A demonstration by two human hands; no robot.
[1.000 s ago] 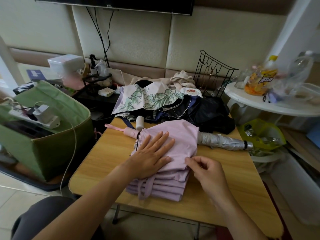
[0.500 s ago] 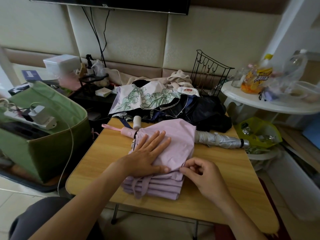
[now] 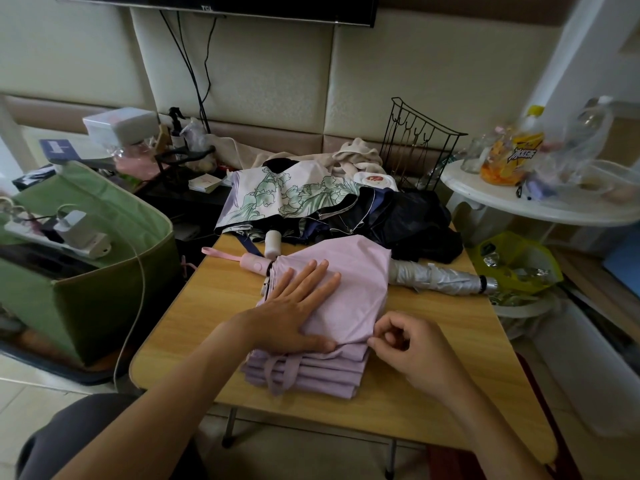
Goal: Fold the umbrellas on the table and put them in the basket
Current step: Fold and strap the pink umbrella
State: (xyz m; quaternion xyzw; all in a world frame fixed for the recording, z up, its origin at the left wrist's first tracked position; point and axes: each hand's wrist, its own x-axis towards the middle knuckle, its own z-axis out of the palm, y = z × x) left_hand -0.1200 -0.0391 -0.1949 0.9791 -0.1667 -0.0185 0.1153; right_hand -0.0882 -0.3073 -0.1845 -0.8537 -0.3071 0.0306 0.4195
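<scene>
My right hand (image 3: pixel 412 351) pinches the edge of a pink canopy panel at lower centre of the frame, thumb and forefinger together on the fabric, so I can draw that pleat flat over the ones beneath. My left hand (image 3: pixel 294 306) lies open, fingers straight, pressing down on the pink umbrella (image 3: pixel 346 289) to keep the stacked folds from springing apart while I work the edge. The umbrella rests mid-frame on the wooden table (image 3: pixel 194 320), its handle (image 3: pixel 254 263) pointing toward upper left and its silver tip end (image 3: pixel 440 277) sticking out to the right; its closing strap (image 3: pixel 284 372) hangs loose at the near edge, so I judge wrapping is not yet done. Behind it, at centre, lie a floral umbrella (image 3: pixel 291 194) and a dark umbrella (image 3: pixel 412 220), both unfolded. The green basket (image 3: pixel 104 299) waits at the left of the frame, just beside the table, with a power strip (image 3: pixel 69 237) across its top.
</scene>
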